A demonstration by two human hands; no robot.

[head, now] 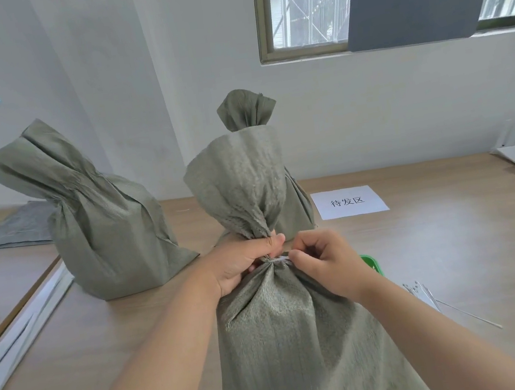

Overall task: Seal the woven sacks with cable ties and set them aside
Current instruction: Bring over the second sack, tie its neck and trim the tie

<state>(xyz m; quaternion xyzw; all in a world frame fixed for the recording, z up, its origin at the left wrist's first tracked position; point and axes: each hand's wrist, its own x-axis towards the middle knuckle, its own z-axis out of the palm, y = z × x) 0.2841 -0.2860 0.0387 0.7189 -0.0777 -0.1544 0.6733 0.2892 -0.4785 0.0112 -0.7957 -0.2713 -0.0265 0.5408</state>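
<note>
Sack (285, 338), woven, grey-green, upright on desk (435, 237) nearest the viewer: soft, crinkly cloth, probably bottom-heavy, best held at the gathered neck, where left hand (242, 262) clenches the bunch and fingers of right hand (327, 261) pinch white cable tie (279, 259) looped round it.

Between left hand (239, 266) and right hand (327, 264) stands a grey-green woven sack (290, 354), a white plastic cable tie (279, 259) round its neck. A second sack (108, 240) stands left of them, a third sack (246, 108) behind.
</note>
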